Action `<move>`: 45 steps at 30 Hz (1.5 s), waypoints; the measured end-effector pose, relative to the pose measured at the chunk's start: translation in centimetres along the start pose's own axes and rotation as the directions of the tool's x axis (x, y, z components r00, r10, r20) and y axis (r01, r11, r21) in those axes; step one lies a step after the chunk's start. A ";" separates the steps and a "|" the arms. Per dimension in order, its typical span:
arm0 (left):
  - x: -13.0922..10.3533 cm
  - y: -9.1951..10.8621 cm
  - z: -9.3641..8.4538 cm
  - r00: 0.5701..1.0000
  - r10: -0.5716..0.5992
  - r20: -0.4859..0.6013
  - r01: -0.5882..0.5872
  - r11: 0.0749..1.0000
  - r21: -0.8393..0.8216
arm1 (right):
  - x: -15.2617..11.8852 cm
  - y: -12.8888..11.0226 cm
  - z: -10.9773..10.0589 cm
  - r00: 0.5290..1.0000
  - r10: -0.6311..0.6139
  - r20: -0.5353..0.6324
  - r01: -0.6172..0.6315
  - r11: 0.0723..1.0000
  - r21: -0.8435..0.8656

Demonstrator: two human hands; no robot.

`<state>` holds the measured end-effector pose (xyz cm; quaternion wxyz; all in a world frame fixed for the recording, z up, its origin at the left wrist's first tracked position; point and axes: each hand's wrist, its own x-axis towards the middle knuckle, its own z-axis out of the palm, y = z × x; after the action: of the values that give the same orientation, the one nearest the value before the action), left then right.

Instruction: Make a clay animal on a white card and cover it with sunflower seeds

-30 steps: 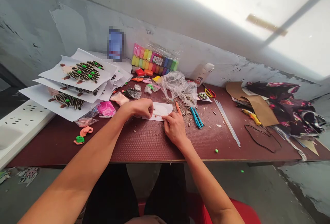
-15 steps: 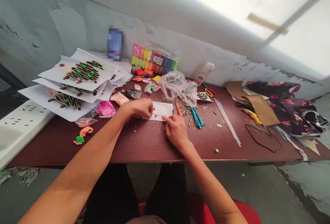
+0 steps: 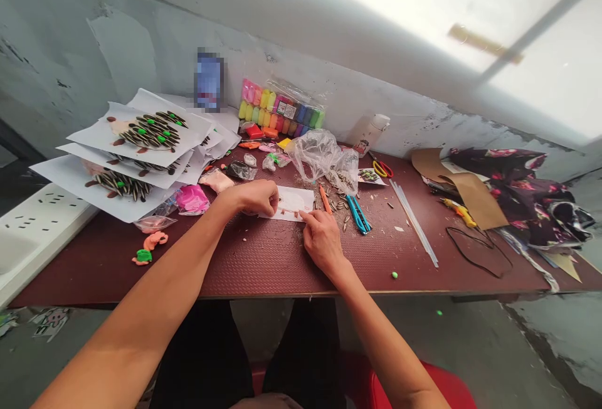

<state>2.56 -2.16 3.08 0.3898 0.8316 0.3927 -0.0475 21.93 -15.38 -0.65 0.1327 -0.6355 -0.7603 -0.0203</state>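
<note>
A small white paper lies on the dark red table, with a pale shape and small brown bits on it. My left hand is closed at the paper's left end; whatever its fingers hold is hidden. My right hand touches the lower right edge of the paper, its index finger stretched toward a brown bit and the other fingers curled. An orange tool and a blue cutter lie to the right, among scattered sunflower seeds.
Stacked papers with seed hedgehogs stand at the left by a white power strip. Behind are coloured clay packs, a plastic bag and a white bottle. Scissors, clear sticks and floral cloth lie right.
The index finger of my right hand has lifted and straightened slightly at the paper's lower edge. My left hand stays almost in place. The whole view has shifted slightly.
</note>
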 end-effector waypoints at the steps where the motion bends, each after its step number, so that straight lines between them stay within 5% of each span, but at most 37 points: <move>1: 0.0 0.0 0.0 1.000 -0.002 -0.001 0.002 1.000 0.002 | 0.0 0.1 0.1 1.000 -0.002 -0.007 0.002 1.000 0.008; 45: -0.3 0.3 -0.1 1.000 -0.019 0.015 0.019 1.000 -0.011 | -0.5 0.2 -0.1 0.999 -0.040 0.026 0.041 0.998 -0.044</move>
<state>2.55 -2.45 3.46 0.3968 0.8254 0.3977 -0.0554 22.20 -15.84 -0.66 0.1087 -0.6230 -0.7740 -0.0321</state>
